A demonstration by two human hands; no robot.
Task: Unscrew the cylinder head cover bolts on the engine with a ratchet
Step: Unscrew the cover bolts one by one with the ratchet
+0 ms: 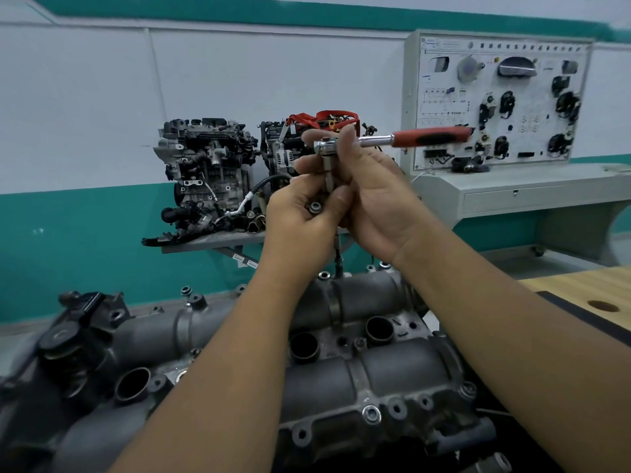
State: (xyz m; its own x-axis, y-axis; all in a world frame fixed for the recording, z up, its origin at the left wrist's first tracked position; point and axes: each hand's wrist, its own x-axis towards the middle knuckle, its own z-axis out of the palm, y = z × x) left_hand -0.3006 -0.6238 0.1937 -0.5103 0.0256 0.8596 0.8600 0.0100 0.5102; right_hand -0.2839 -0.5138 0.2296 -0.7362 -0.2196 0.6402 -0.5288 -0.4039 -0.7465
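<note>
The grey cylinder head cover (392,373) fills the lower part of the view, with bolts such as one at its near edge (371,414) and one in the middle (359,343). Both hands are raised above its far side. My right hand (379,206) grips the chrome head and extension of the ratchet (375,141), whose red handle (432,136) points right. My left hand (304,216) is closed around loose bolts (314,209), its fingertips touching the extension. A bolt shank (338,257) hangs below the hands, above the cover.
Two display engines (208,172) stand on a grey shelf against the teal and white wall. A white training panel (495,100) with electrical parts sits on a grey cabinet at the right. A wooden bench top with a round hole (602,306) lies right of the engine.
</note>
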